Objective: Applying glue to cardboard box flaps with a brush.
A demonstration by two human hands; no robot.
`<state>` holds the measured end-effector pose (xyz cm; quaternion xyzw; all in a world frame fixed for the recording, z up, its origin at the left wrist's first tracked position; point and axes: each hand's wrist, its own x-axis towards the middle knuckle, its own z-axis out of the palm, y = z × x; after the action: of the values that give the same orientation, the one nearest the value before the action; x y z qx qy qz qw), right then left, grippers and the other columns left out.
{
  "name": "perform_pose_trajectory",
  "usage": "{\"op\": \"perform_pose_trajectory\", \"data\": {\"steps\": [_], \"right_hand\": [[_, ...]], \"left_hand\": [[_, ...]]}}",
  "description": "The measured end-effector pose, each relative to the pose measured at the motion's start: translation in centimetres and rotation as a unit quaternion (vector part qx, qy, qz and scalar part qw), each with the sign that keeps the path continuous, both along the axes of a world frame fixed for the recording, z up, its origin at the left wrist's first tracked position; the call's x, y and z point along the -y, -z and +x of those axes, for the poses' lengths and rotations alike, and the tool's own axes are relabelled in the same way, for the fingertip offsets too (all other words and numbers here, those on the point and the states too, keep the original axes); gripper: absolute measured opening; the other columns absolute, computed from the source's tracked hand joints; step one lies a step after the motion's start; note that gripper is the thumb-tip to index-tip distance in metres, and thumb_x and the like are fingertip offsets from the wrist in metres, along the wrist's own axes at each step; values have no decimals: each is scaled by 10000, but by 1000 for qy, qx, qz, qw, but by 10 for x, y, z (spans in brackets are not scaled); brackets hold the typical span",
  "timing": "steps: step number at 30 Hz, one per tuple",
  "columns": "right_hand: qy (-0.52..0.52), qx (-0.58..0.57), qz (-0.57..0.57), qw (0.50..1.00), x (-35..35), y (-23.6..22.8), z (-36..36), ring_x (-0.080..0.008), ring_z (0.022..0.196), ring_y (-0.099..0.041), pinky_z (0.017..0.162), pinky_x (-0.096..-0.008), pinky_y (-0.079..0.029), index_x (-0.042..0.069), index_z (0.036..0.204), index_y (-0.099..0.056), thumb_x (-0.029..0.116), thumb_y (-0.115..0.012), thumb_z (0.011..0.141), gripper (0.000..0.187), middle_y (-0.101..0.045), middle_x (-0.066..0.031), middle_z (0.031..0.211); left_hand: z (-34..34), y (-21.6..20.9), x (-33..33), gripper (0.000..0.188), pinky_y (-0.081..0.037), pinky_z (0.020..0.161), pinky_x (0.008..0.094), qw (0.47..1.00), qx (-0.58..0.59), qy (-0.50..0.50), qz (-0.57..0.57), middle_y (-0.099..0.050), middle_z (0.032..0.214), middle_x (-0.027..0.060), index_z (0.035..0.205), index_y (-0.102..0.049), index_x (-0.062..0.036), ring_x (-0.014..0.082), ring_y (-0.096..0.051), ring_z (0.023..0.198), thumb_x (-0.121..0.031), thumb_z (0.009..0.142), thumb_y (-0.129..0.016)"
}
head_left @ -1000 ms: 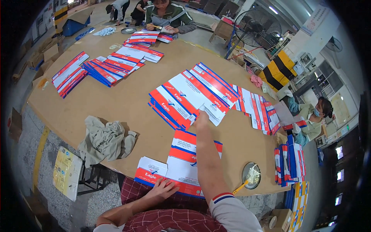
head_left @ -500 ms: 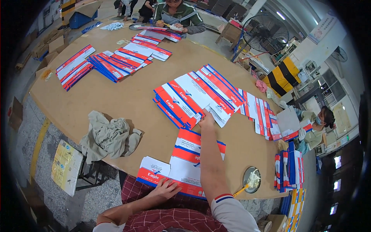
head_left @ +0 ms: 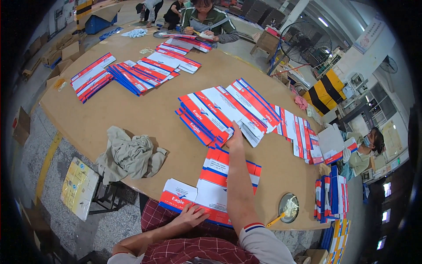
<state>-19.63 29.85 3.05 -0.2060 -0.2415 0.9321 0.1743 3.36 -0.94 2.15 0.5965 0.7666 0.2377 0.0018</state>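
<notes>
A flat printed carton [head_left: 212,185] in red, white and blue lies spread out at the near table edge. My left hand [head_left: 192,215] rests on its lower left part, fingers stretched out and lying flat. Farther off, my right arm crosses over this carton to a fanned pile of similar flat cartons [head_left: 216,103]. At the pile's near edge my right hand [head_left: 235,135] is closed on a carton, thumb on top; its other fingers are partly hidden. A round dish [head_left: 289,208] of pale paste, with a yellow-handled brush [head_left: 276,220], sits to the right of my arm.
A crumpled grey-green cloth [head_left: 129,154] lies on the brown table [head_left: 127,110] at left. More carton piles [head_left: 145,72] lie toward the back. One co-worker [head_left: 206,22] sits across the table, another [head_left: 365,149] at right. Stacked folded cartons [head_left: 330,193] stand at the right edge.
The whole view has shifted slightly, with things now a little farther right. My right hand stays at the near edge of the pile and my left hand stays on the carton.
</notes>
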Motion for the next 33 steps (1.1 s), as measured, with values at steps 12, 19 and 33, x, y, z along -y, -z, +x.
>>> {"op": "perform_pose_trajectory", "data": {"steps": [12,19,33], "right_hand": [[-7,53,121,991,-3,-54,-49,-251,883,-599,740,-385,-514,38,1065,-520,34,-597,758,317,-590,-100,1005],[-123,49,377,917,-31,-157,-10,-234,805,-615,723,-339,-503,-55,982,-572,88,-622,722,301,-620,-144,917],[-276,154,872,375,-53,-253,38,-195,727,-613,677,-319,-475,-16,923,-628,143,-657,639,327,-647,-121,790]], "left_hand": [[1,-3,1,402,-329,928,507,999,47,7,-4,-442,1171,142,1196,-462,-43,306,-414,1110,-93,797,-475],[2,8,1,406,-329,927,504,999,35,2,3,-447,1166,137,1204,-453,-44,300,-416,1110,-98,802,-471],[3,16,0,434,-301,940,499,1000,-9,-1,22,-464,1155,100,1224,-466,-130,293,-423,1086,-142,793,-516]]}}
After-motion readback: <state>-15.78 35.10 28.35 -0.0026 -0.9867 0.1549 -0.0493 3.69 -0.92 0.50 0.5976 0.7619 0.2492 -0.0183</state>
